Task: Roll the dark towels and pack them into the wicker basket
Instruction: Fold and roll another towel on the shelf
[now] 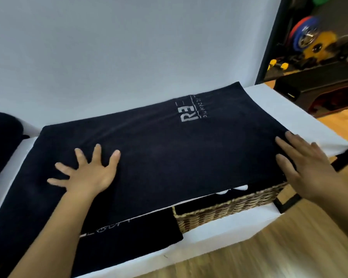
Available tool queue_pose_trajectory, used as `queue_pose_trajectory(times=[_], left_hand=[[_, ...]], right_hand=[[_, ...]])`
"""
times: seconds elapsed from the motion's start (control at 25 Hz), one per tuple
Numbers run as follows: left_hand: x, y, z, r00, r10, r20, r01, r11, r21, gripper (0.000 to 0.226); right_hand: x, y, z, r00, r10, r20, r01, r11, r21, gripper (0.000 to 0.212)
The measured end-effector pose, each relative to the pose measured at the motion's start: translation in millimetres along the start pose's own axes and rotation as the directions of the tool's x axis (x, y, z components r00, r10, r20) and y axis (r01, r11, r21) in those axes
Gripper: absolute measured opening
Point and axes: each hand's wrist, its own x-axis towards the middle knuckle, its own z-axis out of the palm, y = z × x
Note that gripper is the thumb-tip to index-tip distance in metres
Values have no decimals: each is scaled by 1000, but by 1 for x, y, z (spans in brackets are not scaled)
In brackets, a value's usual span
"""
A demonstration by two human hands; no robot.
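At the far left edge a dark bundle lies on the white table. It may be a rolled towel, but the frame cuts it off.

Just right of it, a large dark towel is spread flat across the table. It is near-black, smooth and unrolled, with pale "RE" lettering towards its far right corner.

The left hand lies palm down on the towel's near left part, fingers straight and splayed wide.

Below the towel's near edge a folded dark towel with white lettering shows, touching the wicker basket, whose near wall juts from under the spread towel.

The right hand rests flat on the towel's right edge above the basket's end, fingers straight and close together, gripping nothing.
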Motion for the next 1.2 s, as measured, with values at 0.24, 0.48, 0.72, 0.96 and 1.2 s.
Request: queue_pose_trajectory(times=[0.24, 0.48, 0.72, 0.96, 1.2], left_hand=[[83, -39, -41, 928, -374, -1, 373, 925, 76, 122], [14, 176, 10, 937, 349, -17, -340, 922, 185, 75], [11, 338, 43, 501, 852, 152, -859, 467, 210, 66], [60, 413, 44, 324, 941, 98, -933, 300, 199, 53], [72, 432, 28, -234, 971, 55, -972, -232, -40, 26]], right_hand=[[-1, 2, 9, 995, -31, -90, 30, 999, -15, 69], [-4, -4, 7, 995, -7, -99, 8, 1000, 13, 67], [-7, -3, 2, 999, -8, -52, 10, 999, 39, 63], [7, -7, -29, 962, 248, -117, -189, 908, 374, 47], [27, 20, -71, 875, 474, 100, -473, 794, 381, 15]])
